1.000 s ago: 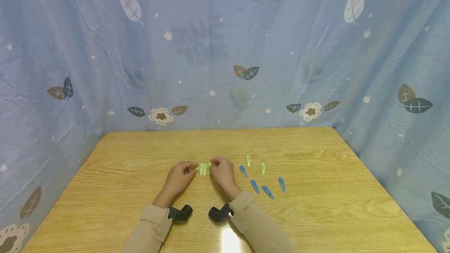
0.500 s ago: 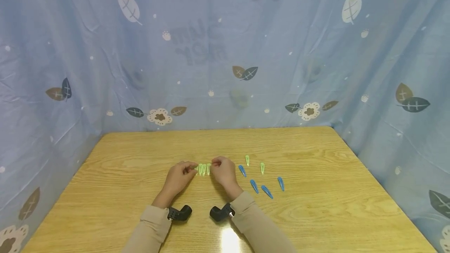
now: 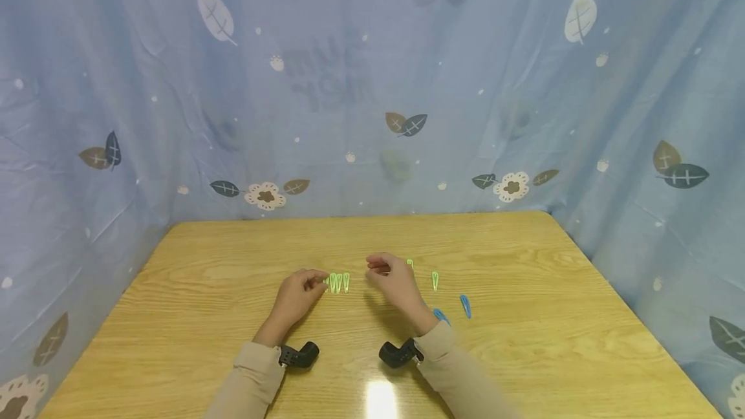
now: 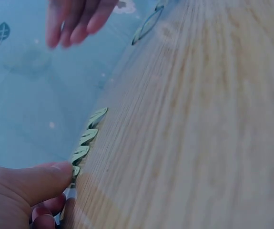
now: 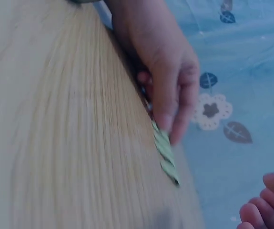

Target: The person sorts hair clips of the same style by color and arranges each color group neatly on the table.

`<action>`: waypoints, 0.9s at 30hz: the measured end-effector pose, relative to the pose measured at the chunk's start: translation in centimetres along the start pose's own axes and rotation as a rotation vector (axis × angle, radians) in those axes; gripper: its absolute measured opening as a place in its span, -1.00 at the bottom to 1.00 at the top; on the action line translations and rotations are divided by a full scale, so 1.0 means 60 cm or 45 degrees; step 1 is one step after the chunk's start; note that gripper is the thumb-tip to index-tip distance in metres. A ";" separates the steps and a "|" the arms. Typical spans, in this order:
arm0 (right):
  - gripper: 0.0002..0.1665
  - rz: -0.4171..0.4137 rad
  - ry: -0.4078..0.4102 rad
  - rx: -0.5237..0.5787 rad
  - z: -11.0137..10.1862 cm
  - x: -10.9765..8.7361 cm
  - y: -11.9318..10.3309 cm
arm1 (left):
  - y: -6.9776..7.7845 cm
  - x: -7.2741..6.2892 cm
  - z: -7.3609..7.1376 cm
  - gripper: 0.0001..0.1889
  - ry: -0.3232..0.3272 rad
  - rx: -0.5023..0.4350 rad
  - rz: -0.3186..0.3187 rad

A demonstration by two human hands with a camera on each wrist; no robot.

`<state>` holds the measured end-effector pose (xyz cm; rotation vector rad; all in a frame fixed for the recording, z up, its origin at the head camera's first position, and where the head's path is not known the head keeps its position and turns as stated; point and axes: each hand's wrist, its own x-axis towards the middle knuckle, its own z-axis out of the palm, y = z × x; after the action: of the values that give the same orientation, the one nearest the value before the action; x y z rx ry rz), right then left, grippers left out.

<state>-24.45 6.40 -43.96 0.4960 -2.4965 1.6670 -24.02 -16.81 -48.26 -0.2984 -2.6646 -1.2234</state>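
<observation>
Head view shows two bare hands over a pale, wood-grained tabletop (image 3: 244, 341), with a row of slim, light-green, teardrop-shaped snap hair clips (image 3: 339, 283) lying between them. The left hand (image 3: 298, 293) rests at the left end of this row, its thumb and forefinger bent toward each other with only a narrow gap, pinching the endmost clip (image 4: 76, 170). In the left wrist view the thumb tip covers much of that clip, and the other fingers curl underneath; three more clips run on from it, side by side, clear of the fingers.

The right hand (image 3: 398, 282) is raised above the table to the right of the row, apart from it. Its grip is released: the fingers are loosely bent, thumb and fingertips stand well apart, and nothing shows between them.

Beyond the right hand, one light-green clip (image 3: 410, 264) is partly hidden behind it, and another green clip (image 3: 435, 280) lies in full view. Nearer the person are a glossy blue teardrop-shaped clip (image 3: 465, 306) and a second blue clip (image 3: 440, 315), the latter partly covered by the right forearm. Both arms wear beige sleeves (image 3: 250, 374), with a black wrist-mounted camera (image 3: 299, 355) at each cuff. A blue leaf-and-flower-patterned curtain (image 3: 349, 70) surrounds the table's far side.
</observation>
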 end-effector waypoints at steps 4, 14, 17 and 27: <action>-0.67 0.010 0.022 -0.024 -0.043 -0.019 0.013 | 0.004 -0.001 0.001 -0.80 -0.010 -0.004 -0.017; -0.57 0.096 0.021 -0.090 -0.134 -0.051 0.053 | 0.000 0.001 0.001 -0.79 -0.004 0.013 -0.019; -0.56 0.090 0.032 -0.114 -0.156 -0.053 0.063 | 0.001 0.001 0.001 -0.79 -0.003 0.008 -0.027; -0.59 0.207 0.088 -0.202 -0.194 -0.050 0.097 | -0.002 -0.003 0.003 -0.79 -0.009 0.005 -0.031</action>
<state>-24.60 19.70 -45.23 0.2215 -2.6513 1.4907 -23.91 -16.76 -48.52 -0.2708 -2.6836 -1.2267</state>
